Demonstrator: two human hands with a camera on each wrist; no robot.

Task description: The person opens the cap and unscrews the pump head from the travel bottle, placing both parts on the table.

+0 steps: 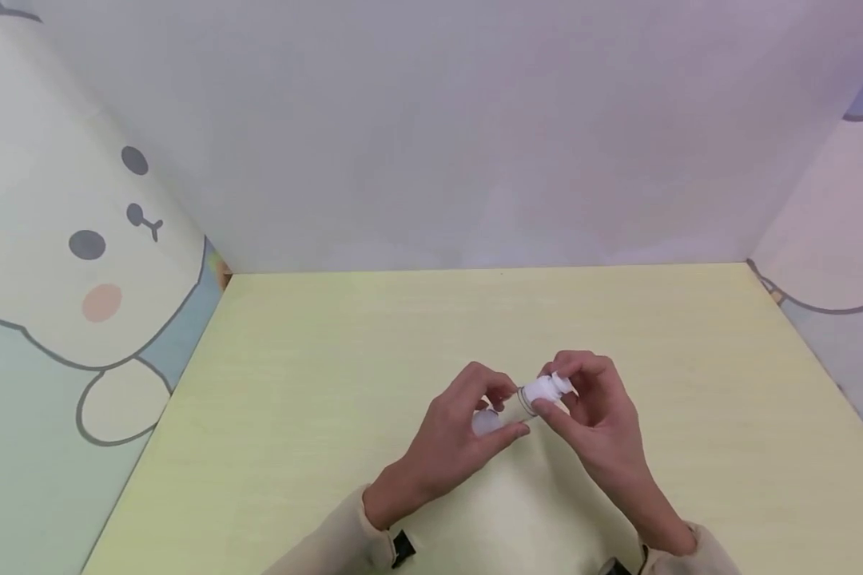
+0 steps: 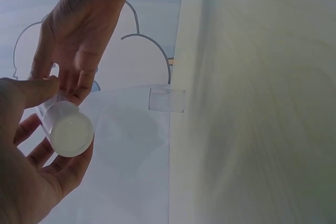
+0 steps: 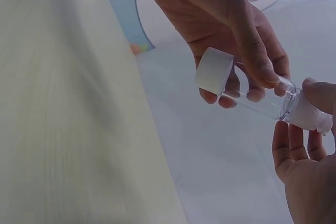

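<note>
1. Head view: my left hand (image 1: 449,435) is curled round the clear bottle (image 1: 514,410), while my right hand (image 1: 604,415) pinches its white cap (image 1: 544,389); the bottle lies slantwise between them, off the counter (image 1: 331,343); if I twisted harder with the right than I gripped with the left, the smooth body could spin or slip, and I would expect it to drop and roll.

2. Left wrist view: the round white base (image 2: 72,136) faces outward, thumb on one side, fingers on the other; the picture is dim and hides most of the cap, so I can't fairly judge how firm my hold is; a loose one would let the base swing.

3. Right wrist view: my left fingertips press the transparent wall; my right thumb and fingers hold the cap from opposite sides; a crooked pull could tilt it and jam it, or jerk it free suddenly.
</note>
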